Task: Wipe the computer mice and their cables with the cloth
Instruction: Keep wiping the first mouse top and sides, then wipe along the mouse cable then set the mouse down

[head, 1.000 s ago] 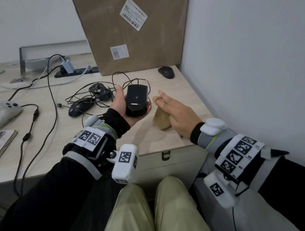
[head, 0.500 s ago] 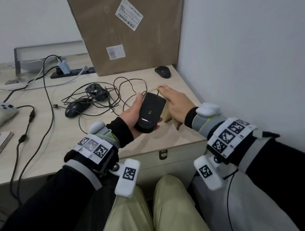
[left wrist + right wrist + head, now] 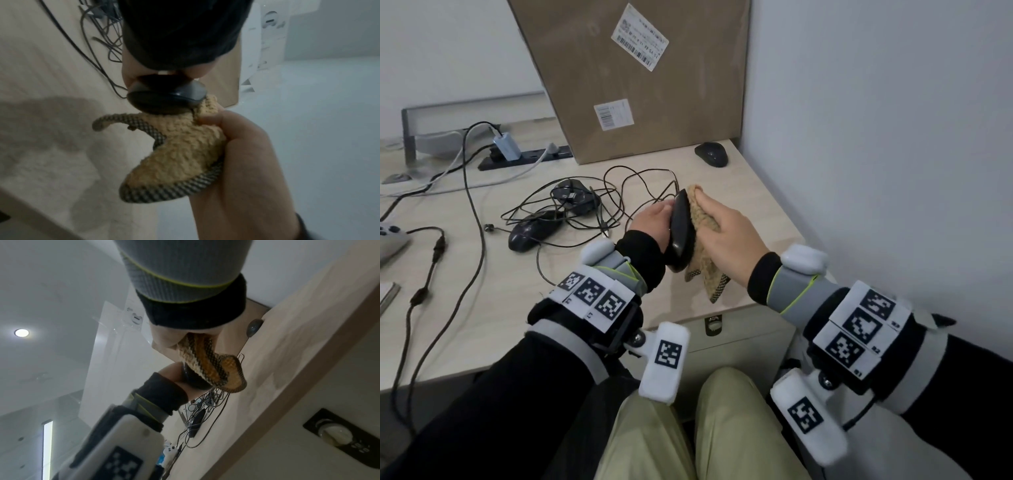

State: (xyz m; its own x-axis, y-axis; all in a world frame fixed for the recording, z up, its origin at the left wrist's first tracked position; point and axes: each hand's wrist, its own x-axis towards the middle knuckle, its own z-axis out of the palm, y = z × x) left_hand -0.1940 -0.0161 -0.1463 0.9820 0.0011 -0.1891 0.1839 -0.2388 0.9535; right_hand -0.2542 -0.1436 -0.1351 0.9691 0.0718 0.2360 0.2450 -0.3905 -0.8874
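My left hand (image 3: 654,222) grips a black wired mouse (image 3: 681,228) turned on its side above the desk. My right hand (image 3: 726,236) holds a tan cloth (image 3: 703,240) with a checked edge and presses it against the mouse's top face. In the left wrist view the mouse (image 3: 166,97) sits against the cloth (image 3: 180,154), which the right hand (image 3: 236,146) clutches. Its cable (image 3: 640,181) trails back into a tangle on the desk. Two more black mice lie to the left, one (image 3: 530,231) near and one (image 3: 571,197) further back.
A wireless black mouse (image 3: 711,154) lies at the desk's far right corner by the wall. A large cardboard box (image 3: 630,75) leans at the back. A power strip (image 3: 524,157) and a long black cable (image 3: 462,240) lie left. The desk edge (image 3: 722,315) is below my hands.
My left hand turned the mouse from flat in the palm onto its side. My right hand lifted the cloth off the desk and brought it against the mouse.
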